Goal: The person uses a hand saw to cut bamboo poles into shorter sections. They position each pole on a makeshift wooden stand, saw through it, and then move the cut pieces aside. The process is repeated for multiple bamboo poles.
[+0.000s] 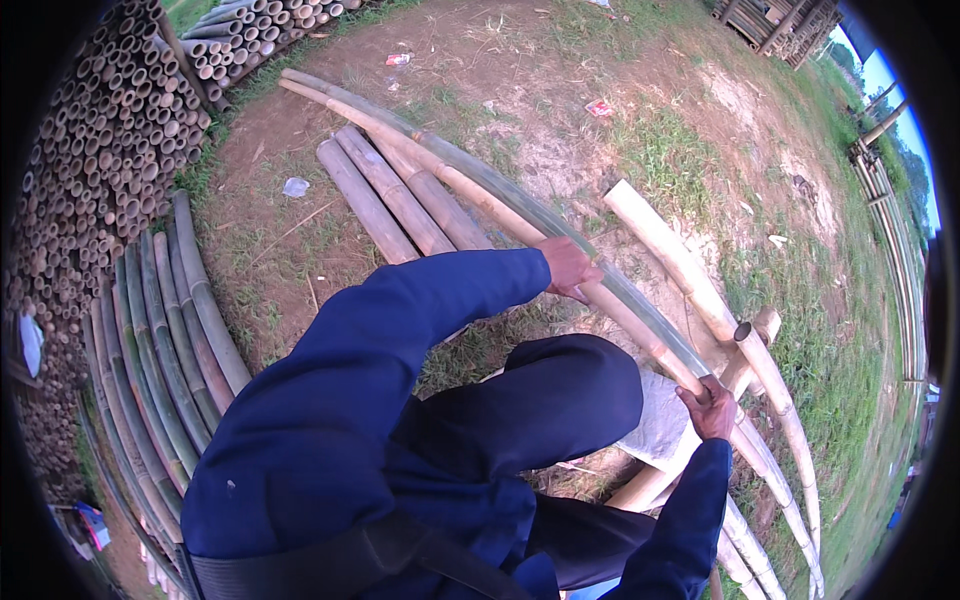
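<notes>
A long yellowish bamboo pole (470, 190) runs from the upper left down to the lower right, next to a greener pole (520, 200). My left hand (570, 268) grips the yellowish pole near its middle, arm in a dark blue sleeve. My right hand (710, 408) is closed on the same pole lower down, by my raised knee (570, 390). The poles rest across other bamboo pieces (690, 275) at the right, one with an open hollow end (748, 333).
Three short bamboo lengths (395, 195) lie on the bare ground. A stack of bamboo with hollow ends (110, 130) fills the left, with greenish poles (170, 330) beside it. Grass, litter scraps (295, 186) and a fence (890, 230) lie around.
</notes>
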`<state>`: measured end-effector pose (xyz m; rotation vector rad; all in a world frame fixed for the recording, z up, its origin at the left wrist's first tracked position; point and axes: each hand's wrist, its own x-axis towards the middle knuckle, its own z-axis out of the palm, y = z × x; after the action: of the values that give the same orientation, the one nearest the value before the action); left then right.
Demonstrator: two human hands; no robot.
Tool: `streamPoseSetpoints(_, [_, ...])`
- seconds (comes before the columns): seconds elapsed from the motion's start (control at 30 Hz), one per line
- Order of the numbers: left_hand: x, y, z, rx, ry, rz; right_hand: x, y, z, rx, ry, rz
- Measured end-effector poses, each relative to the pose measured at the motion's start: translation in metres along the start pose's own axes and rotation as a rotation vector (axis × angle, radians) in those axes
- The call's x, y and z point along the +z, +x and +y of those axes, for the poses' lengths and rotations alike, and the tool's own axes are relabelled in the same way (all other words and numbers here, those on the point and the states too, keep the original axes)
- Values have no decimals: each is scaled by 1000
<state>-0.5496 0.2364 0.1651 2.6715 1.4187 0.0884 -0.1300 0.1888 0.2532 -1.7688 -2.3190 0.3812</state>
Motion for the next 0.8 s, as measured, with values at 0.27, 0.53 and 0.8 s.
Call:
streamPoseSetpoints(0.27, [-2, -14, -31, 35, 0, 51, 28, 6, -14, -40, -7, 23])
streamPoseSetpoints(0.53, [2, -28, -73, 6, -2, 132, 35, 34, -46, -45, -33, -2])
streamPoseSetpoints(0.8, [-12, -13, -78, -54, -29, 67, 11, 50, -66, -50, -5, 11])
